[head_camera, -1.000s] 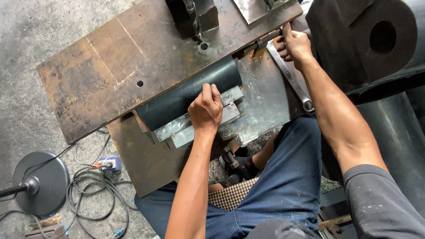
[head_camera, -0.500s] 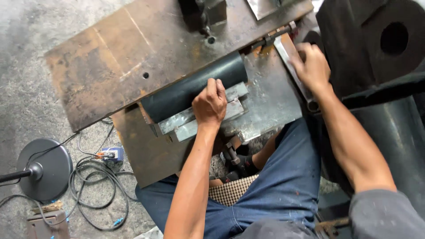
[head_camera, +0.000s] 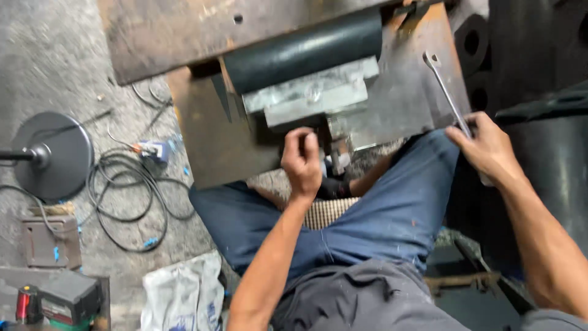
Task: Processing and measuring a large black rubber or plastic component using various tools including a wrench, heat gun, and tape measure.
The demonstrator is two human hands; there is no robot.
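While the right hand (head_camera: 487, 147) clamps a long silver spanner (head_camera: 447, 95) beside the black rubber roller (head_camera: 304, 52), the left hand (head_camera: 301, 160) curls loosely below it, holding nothing; fitting the spanner seems next.

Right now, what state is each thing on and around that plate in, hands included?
Right hand: closed around the wrench's lower end.
Wrench: flat on the steel plate, open jaw end pointing away from the person.
Left hand: loosely curled, holding nothing visible, just below the metal bars.
Black roller: lying on its side.
Metal bars: stacked against the roller.
Cable: coiled on the floor.
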